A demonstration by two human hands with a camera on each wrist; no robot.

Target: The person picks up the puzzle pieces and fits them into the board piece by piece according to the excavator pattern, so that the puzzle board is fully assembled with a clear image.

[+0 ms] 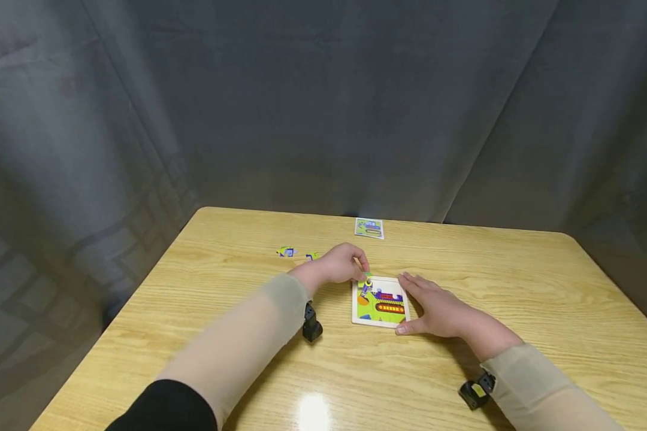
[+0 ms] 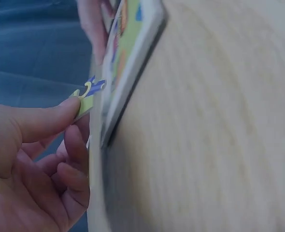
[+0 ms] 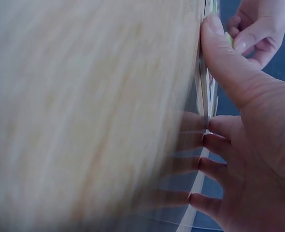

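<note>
Left hand (image 1: pixel 338 264) pinches puzzle piece (image 1: pixel 368 278) over puzzle tray (image 1: pixel 380 302); right hand (image 1: pixel 439 310) steadies tray edge.

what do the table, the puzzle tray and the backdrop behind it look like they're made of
Table: light wood or wood-look laminate, glossy; visible grain and a lamp glare near the front edge.
Puzzle tray: probably thin wood or board with a pale frame and a colourful printed face; cannot tell which.
Backdrop: grey cloth, matte; it hangs in soft folds.

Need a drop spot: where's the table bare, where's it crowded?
Bare: the table right of the right hand, and the near edge. Crowded: the puzzle tray between both hands, the loose pieces beside the left hand, the card behind.
</note>
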